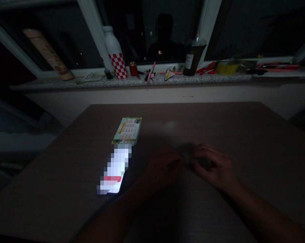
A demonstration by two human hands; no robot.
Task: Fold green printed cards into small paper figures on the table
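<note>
The room is very dark. My left hand and my right hand rest on the brown table, fingertips meeting near the middle. Both hands have curled, pinching fingers closed on a small dark thing between them that I cannot make out. A lit phone lies flat to the left of my left hand, its screen glowing white. Just beyond the phone lies a green and white printed packet.
A stone window sill runs along the back with a red-and-white checked bottle, a dark bottle, a leaning book, a small red can, pens and a yellow tape roll. A person's reflection shows in the dark window.
</note>
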